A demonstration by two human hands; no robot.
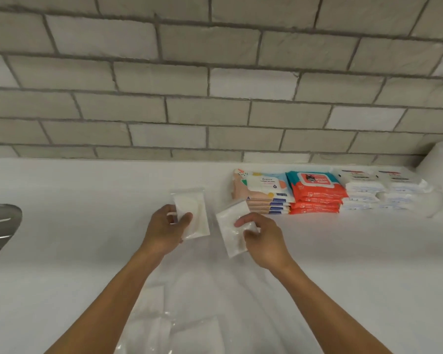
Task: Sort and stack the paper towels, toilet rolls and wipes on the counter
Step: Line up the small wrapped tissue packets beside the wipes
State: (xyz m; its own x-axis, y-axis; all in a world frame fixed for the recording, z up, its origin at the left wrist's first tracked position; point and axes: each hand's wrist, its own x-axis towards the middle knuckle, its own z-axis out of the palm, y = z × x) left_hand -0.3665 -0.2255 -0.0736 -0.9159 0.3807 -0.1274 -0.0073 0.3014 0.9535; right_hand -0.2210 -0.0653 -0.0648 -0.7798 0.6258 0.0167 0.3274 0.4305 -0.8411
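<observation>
My left hand (167, 227) grips a small white tissue pack in clear plastic (195, 213), held upright over the white counter (87, 200). My right hand (262, 238) grips a second, similar white pack (230, 226), tilted to the left. The two packs are a little apart. Against the wall at the right stand sorted stacks: pastel wipes packs (264, 192), orange-red wipes packs (316, 195) and two stacks of white packs (363, 192) (399, 191).
More clear-wrapped white packs (174, 328) lie on the counter between my forearms. A metal sink edge (0, 226) shows at the far left. A white roll (440, 157) stands at the far right by the grey brick wall (215, 85).
</observation>
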